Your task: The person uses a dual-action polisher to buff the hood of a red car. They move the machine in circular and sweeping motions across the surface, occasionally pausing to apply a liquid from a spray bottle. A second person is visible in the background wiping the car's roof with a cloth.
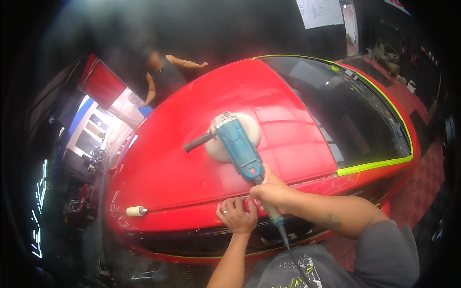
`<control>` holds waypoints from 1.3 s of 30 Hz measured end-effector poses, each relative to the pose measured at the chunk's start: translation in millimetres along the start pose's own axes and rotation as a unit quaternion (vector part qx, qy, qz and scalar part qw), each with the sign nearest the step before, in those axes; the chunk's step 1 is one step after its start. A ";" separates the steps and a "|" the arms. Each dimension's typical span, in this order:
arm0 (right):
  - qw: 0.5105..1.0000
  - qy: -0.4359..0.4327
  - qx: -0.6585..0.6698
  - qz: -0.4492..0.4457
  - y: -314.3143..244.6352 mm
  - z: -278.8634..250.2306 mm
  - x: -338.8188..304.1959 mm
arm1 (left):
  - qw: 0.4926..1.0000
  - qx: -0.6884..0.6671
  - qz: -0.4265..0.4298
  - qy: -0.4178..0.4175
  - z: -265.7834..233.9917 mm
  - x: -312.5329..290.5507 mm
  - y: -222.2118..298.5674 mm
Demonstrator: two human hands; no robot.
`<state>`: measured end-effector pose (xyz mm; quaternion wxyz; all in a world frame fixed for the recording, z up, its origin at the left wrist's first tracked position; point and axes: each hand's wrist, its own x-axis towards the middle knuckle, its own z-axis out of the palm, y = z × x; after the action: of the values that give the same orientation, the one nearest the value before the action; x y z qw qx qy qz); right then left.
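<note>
A teal power polisher (238, 146) lies with its round off-white pad (252, 128) against the red car roof (177, 163). My right hand (272, 191) is wrapped round the rear grip of the polisher, beside its trailing black cord (295, 263). The dark side handle (198, 143) sticks out to the left, with no hand on it. My left hand (237, 217), wearing a ring, rests on the near roof edge with its fingers apart, close to the rear grip. Further left on that edge lies a small cream cylinder (135, 211) with a metal end.
Yellow-green masking tape (374, 164) borders the dark windscreen (336, 105) on the right. Across the car, another person (165, 79) stands with one arm stretched out. A bright doorway (98, 127) lies at the left. Assorted equipment (386, 60) stands at the far right.
</note>
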<state>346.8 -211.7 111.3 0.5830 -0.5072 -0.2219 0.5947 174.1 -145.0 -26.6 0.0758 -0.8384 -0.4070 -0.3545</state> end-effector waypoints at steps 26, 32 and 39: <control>0.992 0.112 -0.050 -0.018 -9.8 -105.6 -13.0 | 0.999 -0.022 0.001 0.042 0.6 -3.3 -2.8; 0.991 0.048 -0.121 -0.003 -18.6 -54.1 5.3 | 0.920 -0.356 -0.161 0.014 -14.1 12.1 -7.3; 0.988 -0.046 -0.146 -0.034 -1.4 6.1 28.3 | 0.462 -0.783 -0.363 -0.203 -4.6 120.3 -35.6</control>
<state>347.7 -183.3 105.1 0.5119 -0.5507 -0.3502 0.5587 195.6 -47.9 49.9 -0.8331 -0.3706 -0.2300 -0.3400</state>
